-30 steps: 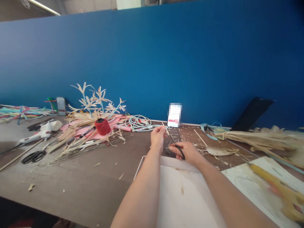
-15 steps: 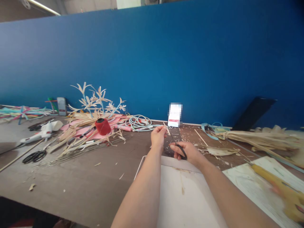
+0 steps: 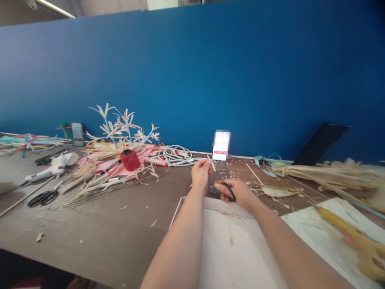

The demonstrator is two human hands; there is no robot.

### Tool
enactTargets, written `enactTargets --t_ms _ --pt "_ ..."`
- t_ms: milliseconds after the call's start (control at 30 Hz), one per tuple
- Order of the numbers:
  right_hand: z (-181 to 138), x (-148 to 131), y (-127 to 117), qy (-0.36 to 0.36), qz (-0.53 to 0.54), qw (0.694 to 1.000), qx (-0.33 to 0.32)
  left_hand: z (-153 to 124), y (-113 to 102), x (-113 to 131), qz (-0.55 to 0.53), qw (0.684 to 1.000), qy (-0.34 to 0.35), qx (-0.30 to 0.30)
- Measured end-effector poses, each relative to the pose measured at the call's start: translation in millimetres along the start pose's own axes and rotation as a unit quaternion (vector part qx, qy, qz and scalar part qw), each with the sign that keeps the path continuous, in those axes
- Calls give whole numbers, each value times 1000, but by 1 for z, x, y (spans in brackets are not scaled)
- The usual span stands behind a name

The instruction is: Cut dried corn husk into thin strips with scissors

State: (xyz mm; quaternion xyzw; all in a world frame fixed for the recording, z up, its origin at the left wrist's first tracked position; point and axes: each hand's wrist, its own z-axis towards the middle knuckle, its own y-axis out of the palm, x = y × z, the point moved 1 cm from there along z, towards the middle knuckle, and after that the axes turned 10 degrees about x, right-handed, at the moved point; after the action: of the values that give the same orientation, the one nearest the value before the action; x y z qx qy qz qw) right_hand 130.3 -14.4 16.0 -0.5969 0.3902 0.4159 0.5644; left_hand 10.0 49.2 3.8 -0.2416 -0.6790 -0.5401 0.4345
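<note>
My right hand (image 3: 230, 190) is closed round the black handles of a pair of scissors (image 3: 230, 190), whose blades point up and left toward my other hand. My left hand (image 3: 201, 172) pinches a thin pale strip (image 3: 208, 157) of what looks like dried husk, its tip rising above the fingers. The scissor tips are close to the strip; whether they touch it is too small to tell. Both hands are above the far edge of a white box or board (image 3: 237, 245).
Husk flowers (image 3: 112, 130), a red thread spool (image 3: 130, 159), a white glue gun (image 3: 58, 166) and black-handled scissors (image 3: 43, 198) lie left. A lit phone (image 3: 220, 150) leans on the blue partition (image 3: 180, 80). Right are a husk bundle (image 3: 321, 174) and a yellow glue gun (image 3: 345, 228).
Almost nothing differs. Both hands keep the same grip on the strip and the scissors, and the view has shifted very slightly.
</note>
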Motion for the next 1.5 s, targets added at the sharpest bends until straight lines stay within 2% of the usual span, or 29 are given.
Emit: enactTargets --t_ms 700,1067,1500 --pt "1 -2 0 -25 -84 996 22 1 0 -3 9 1000 13 25" --pt "0 -2 1 -23 -43 999 0 1 1 -3 -8 1000 18 10" --pt "2 0 -2 -42 -75 996 17 1 0 -2 -10 1000 10 13"
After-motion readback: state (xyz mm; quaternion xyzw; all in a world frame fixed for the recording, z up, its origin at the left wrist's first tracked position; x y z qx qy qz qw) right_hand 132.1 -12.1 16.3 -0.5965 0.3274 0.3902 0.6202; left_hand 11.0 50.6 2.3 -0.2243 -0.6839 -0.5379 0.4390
